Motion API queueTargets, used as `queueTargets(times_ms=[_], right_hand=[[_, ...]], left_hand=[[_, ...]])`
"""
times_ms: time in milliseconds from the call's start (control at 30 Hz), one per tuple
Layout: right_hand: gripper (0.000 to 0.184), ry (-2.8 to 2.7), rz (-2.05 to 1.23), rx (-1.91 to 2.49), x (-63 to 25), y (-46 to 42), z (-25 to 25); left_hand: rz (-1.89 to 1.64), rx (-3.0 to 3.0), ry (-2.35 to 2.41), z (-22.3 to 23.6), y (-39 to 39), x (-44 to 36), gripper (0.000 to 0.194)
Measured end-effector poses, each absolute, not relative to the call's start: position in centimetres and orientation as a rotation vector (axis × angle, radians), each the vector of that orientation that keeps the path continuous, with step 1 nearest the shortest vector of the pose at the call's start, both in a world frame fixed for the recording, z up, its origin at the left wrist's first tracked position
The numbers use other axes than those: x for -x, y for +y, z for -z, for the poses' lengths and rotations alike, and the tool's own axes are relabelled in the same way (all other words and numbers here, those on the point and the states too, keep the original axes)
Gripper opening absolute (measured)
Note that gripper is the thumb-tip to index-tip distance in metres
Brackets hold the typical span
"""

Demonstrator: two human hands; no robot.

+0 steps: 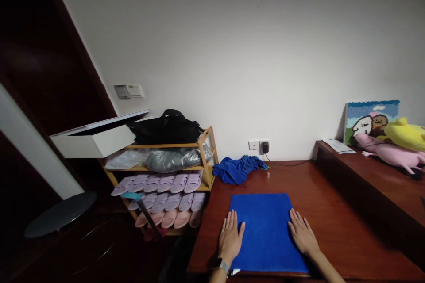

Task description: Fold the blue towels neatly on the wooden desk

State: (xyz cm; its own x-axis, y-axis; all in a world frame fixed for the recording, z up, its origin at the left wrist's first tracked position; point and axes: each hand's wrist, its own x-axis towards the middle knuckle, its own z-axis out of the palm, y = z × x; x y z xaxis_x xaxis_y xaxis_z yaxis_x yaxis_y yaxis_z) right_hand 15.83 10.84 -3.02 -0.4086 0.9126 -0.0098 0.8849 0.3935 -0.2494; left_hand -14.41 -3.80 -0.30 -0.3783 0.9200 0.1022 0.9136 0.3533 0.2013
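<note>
A blue towel (265,234) lies spread flat on the reddish-brown wooden table (335,230), its near edge close to the table's front. My left hand (230,236) rests flat on the towel's left edge, fingers stretched out and thumb apart. On the opposite edge, my right hand (303,232) lies flat with its fingers extended. Neither hand grips anything. A small white tag shows beside my left wrist at the towel's near corner. Farther back on the table sits a crumpled blue cloth (237,170).
Left of the table stands a wooden rack (207,159) with several slippers (166,183), a black bag (169,128) and a white box (93,143). A plugged-in black adapter (265,147) trails a cable. On the right, a raised ledge bears plush toys (395,152) and a picture (372,117).
</note>
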Motion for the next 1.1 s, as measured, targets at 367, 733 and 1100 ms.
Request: queueTargets(times_ms=[367,733,1100], right_hand=[[0.074,-2.516,-0.343,1.681,-13.6,14.0,1.1],[0.068,-2.581,-0.255,1.627,-14.0,14.1,1.7],[0.074,-2.521,-0.345,1.665,-13.9,13.9,1.4]], left_hand=[[-0.383,-1.968,2.442,-0.9,-1.5,12.7,0.070],[-0.445,-2.083,2.004,-0.3,6.0,0.5,0.073],[-0.298,-1.727,2.476,-1.0,-1.5,17.8,0.077]])
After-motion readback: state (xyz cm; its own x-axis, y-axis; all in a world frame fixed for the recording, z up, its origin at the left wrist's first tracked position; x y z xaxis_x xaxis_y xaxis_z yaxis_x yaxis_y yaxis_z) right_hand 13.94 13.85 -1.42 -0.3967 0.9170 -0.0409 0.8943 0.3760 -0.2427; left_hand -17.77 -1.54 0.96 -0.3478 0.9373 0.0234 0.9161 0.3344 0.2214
